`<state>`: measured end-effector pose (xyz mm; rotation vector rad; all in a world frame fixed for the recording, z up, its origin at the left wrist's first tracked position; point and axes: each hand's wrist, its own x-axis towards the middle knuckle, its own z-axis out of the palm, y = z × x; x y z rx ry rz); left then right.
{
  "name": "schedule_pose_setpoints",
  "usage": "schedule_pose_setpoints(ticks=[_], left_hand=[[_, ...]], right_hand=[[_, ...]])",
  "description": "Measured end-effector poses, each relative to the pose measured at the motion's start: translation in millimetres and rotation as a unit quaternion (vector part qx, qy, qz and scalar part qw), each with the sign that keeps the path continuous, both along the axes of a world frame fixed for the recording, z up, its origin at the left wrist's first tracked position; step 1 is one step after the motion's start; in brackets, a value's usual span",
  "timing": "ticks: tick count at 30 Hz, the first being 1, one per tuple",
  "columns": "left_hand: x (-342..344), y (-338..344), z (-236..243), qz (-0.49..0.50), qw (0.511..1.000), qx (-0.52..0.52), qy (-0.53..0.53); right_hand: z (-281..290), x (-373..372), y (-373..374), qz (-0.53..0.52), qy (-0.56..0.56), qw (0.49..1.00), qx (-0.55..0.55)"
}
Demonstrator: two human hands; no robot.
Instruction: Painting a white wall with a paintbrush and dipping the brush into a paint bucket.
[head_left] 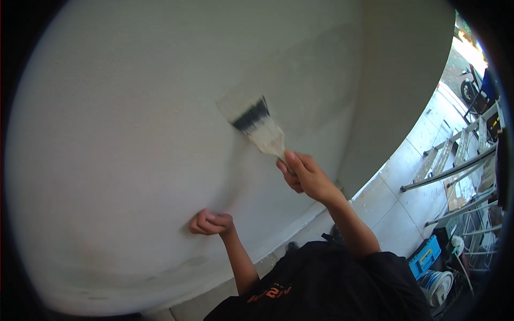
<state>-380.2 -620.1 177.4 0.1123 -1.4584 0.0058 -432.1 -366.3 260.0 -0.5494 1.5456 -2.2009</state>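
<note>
On the left, the left hand (210, 222) is curled in a loose fist near the wall (107, 134); I see nothing in it and cannot tell if it touches. Further right, the brush (267, 136) slants up to the left, its bristles (250, 116) apparently against the wall. The right hand (309, 175) pinches its handle between thumb and fingers. For an even stroke, I think it is good to have the wrist loose, the pressure light — and the bristles flat, with no corner lifted.

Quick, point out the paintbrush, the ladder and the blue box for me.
Paintbrush (266, 135), head view: pale band between bristles and handle.
Ladder (461, 148), head view: one of its steps.
Blue box (430, 250), head view: blue face beside the yellow part.
</note>
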Motion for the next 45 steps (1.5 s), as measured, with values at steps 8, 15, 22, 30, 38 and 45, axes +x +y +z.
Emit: schedule_pose_setpoints(ticks=[8,15,22,30,38,45], left_hand=[[5.4,-5.2,-1.3,-0.027,0.999,-0.022,-0.002],[7.2,-12.8,-5.5,-0.035,0.999,-0.038,-0.011],[2.1,-7.6,0.2,-0.042,0.998,-0.035,0.011],[4.0,-8.7,-1.6,-0.032,0.999,-0.036,-0.009],[6.2,-4.4,1.4,-0.014,1.000,-0.022,-0.009],[4.7,-9.5,-0.7,-0.012,1.000,-0.028,-0.009]], right_hand=[[-14.8,32.8,7.1,0.016,-0.052,0.992,-0.113],[29.5,6.3,-14.2,-0.015,-0.022,0.999,-0.048],[-35.5,24.1,0.2,-0.034,-0.061,0.997,-0.034],[45.2,-0.8,-8.6,-0.010,-0.005,0.996,-0.087],[-17.4,19.3,-5.2,-0.038,-0.104,0.992,-0.051],[-31.2,41.0,4.9,-0.197,0.017,0.980,-0.023]])
